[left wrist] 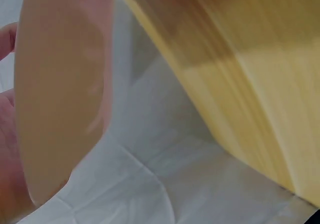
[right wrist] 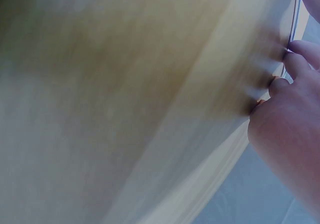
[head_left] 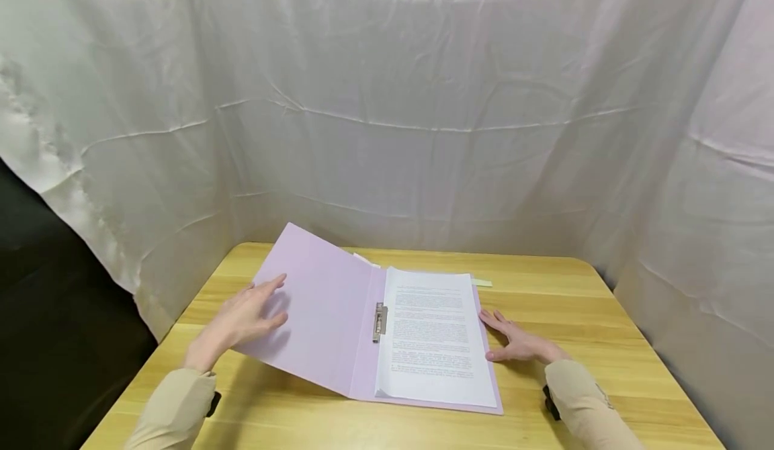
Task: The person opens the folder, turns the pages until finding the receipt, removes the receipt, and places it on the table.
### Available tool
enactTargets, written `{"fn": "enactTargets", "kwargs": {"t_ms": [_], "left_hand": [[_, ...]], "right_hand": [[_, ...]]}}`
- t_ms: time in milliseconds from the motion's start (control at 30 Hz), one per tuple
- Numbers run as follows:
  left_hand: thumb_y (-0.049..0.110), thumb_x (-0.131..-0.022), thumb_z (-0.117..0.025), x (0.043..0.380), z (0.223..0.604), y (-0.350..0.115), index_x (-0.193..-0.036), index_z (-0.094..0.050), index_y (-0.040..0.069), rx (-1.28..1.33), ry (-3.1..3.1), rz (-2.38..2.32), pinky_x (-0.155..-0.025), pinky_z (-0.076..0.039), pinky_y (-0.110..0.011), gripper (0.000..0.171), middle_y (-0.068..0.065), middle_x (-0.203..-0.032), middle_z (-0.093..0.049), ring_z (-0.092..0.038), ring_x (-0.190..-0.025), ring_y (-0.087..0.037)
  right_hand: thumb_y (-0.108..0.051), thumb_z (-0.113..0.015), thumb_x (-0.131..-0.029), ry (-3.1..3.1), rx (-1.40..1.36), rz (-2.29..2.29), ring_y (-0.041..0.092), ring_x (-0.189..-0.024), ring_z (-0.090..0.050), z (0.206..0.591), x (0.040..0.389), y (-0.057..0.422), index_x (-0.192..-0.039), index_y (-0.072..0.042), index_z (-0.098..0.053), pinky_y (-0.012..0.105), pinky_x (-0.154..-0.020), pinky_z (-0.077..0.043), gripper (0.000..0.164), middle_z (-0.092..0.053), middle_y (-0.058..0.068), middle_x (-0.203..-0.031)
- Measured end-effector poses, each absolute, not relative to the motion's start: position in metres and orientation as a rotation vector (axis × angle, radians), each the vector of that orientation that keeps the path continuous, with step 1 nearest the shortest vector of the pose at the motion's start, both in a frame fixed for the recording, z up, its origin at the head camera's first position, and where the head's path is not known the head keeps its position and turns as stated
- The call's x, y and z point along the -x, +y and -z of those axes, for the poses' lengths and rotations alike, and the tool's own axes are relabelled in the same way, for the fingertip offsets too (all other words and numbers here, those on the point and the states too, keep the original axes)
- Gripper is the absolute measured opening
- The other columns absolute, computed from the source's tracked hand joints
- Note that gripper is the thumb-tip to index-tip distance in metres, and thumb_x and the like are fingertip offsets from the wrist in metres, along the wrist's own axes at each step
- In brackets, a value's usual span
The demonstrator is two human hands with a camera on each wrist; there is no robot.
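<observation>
A lilac clip folder [head_left: 363, 369] lies opened on the wooden table, its left cover [head_left: 323, 302] raised at a slant. A metal clip [head_left: 379, 322] sits by the spine, beside a stack of printed sheets [head_left: 432, 336] on the right half. My left hand [head_left: 242, 316] is at the inner side of the raised cover, fingers extended and thumb spread apart. The left wrist view shows the cover's outer side [left wrist: 62, 83], which partly hides that hand. At the folder's right edge, my right hand [head_left: 517, 342] rests with its fingertips on or beside the border; exact contact is unclear.
A pale green tab [head_left: 482, 283] sticks out past the folder's upper right corner. Something white [head_left: 365, 260] shows behind the raised cover. Grey cloth [head_left: 423, 134] hangs around the table [head_left: 580, 302], and a dark area [head_left: 54, 316] lies at far left.
</observation>
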State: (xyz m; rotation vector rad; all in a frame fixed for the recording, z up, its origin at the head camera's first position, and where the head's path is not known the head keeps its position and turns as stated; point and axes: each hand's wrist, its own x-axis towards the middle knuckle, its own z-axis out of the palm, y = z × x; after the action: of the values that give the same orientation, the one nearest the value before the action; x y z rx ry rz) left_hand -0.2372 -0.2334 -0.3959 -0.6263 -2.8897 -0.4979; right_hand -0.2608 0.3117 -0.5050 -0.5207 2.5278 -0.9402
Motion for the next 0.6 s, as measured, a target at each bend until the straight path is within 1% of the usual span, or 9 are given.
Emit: {"fn": "enactTargets", "kwargs": {"t_ms": [133,300,433,600], "left_hand": [[0.026,-0.089,-0.071,0.243,0.406,-0.233,-0.15,-0.042,-0.002,0.596,-2.943,0.546,-0.107,-0.042,-0.066,0.073,-0.023,-0.147,-0.054,-0.05,-0.134,-0.05],[0.024,-0.088,-0.071,0.252,0.421,-0.233,-0.152,-0.037,-0.003,0.595,-2.986,0.591,-0.113,-0.038,-0.064,0.077,-0.026,-0.15,-0.05,-0.046,-0.138,-0.049],[0.023,-0.086,-0.073,0.26,0.432,-0.231,-0.152,-0.036,-0.004,0.612,-3.012,0.601,-0.114,-0.037,-0.063,0.081,-0.028,-0.15,-0.048,-0.045,-0.138,-0.05],[0.024,-0.084,-0.075,0.269,0.442,-0.224,-0.153,-0.034,-0.003,0.635,-3.056,0.639,-0.115,-0.036,-0.064,0.085,-0.029,-0.152,-0.045,-0.043,-0.139,-0.051]], "right_hand": [[-0.034,-0.079,-0.085,2.521,0.511,0.953,0.061,-0.148,0.003,0.504,0.261,0.311,-0.158,0.002,-0.018,0.084,-0.11,-0.004,0.102,0.002,0.039,-0.162],[-0.031,-0.079,-0.086,2.515,0.526,0.967,0.06,-0.148,0.003,0.504,0.261,0.309,-0.158,0.003,-0.02,0.083,-0.112,-0.004,0.099,0.0,0.038,-0.162],[-0.029,-0.077,-0.088,2.541,0.531,0.956,0.061,-0.148,0.0,0.502,0.261,0.309,-0.157,0.004,-0.023,0.081,-0.113,-0.006,0.093,-0.004,0.038,-0.162],[-0.029,-0.075,-0.09,2.611,0.523,0.934,0.061,-0.148,-0.008,0.501,0.261,0.306,-0.154,0.006,-0.031,0.079,-0.114,-0.012,0.085,-0.016,0.037,-0.161]]}}
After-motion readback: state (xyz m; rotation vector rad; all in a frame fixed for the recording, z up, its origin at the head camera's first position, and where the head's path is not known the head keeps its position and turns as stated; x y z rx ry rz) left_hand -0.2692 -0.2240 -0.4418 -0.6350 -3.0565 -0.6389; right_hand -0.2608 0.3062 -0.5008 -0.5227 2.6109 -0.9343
